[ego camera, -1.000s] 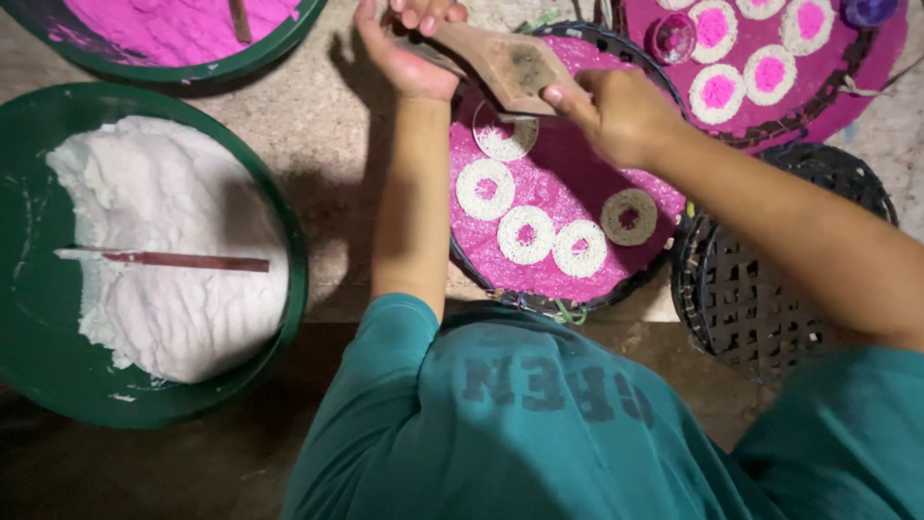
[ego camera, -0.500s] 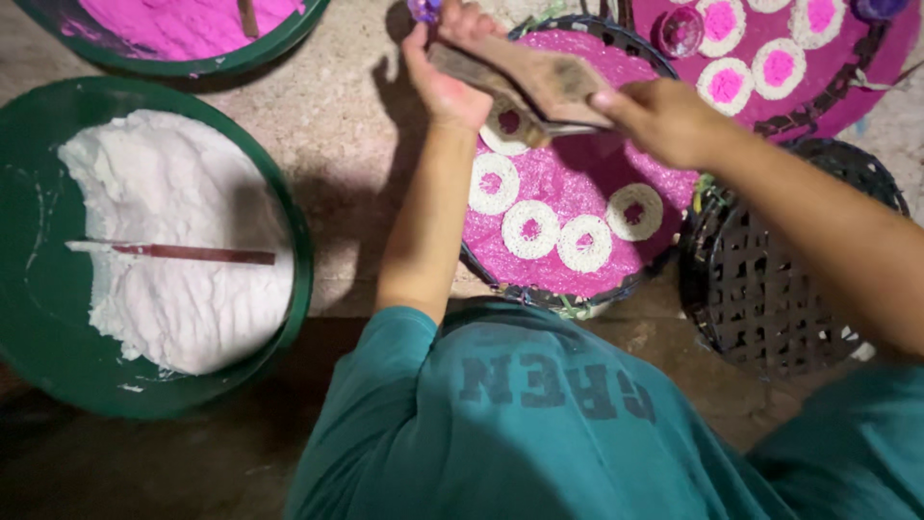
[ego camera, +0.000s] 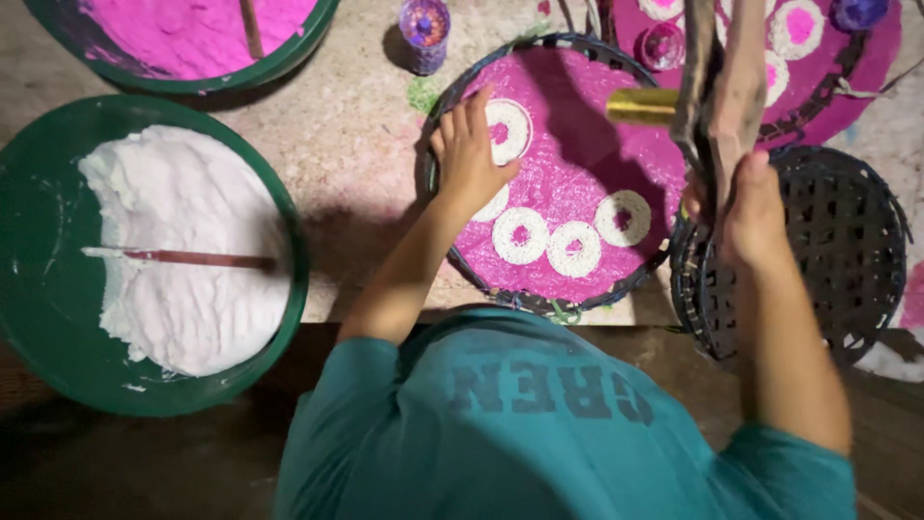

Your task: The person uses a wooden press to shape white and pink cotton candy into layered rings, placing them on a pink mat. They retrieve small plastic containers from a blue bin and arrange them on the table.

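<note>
Pink tray (ego camera: 577, 260) in the middle of the surface (ego camera: 356, 144), with white rings (ego camera: 573, 248) on pink powder. Left hand (ego camera: 470, 159) flat on its left rim, fingers (ego camera: 472, 111) open, touching one ring. Right hand (ego camera: 746, 207) just right of the tray, fingers closed around a brush (ego camera: 727, 87). Black basket (ego camera: 818, 250) right of the tray; green basin (ego camera: 38, 318) of white powder (ego camera: 173, 250) well left.

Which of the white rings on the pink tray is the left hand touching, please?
The left hand touches the ring at the tray's far left side, by the fingertips. Three other rings lie in a row nearer the person, clear of the hand.
</note>
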